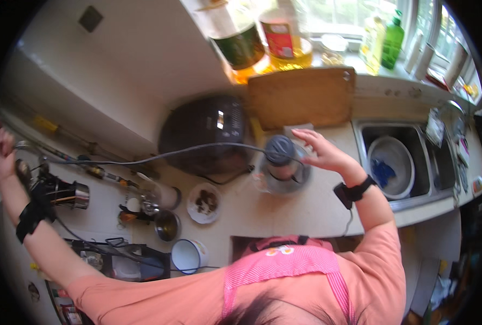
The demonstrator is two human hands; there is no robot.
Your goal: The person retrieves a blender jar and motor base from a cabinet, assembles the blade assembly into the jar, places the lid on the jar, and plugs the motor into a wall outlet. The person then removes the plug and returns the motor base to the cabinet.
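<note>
Blender point(280, 148) is seen just left of the spread, apparently empty right hand point(326, 151); any hold by the curled left hand point(2, 156) cannot be told.

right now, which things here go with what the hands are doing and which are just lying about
Seemingly in the job:
food chopper, right hand beside it
dark cord, stretching leftward from the chopper toward the left hand

Just lying about:
cutting board
plate
mug
oil bottle
sink bowl
</note>
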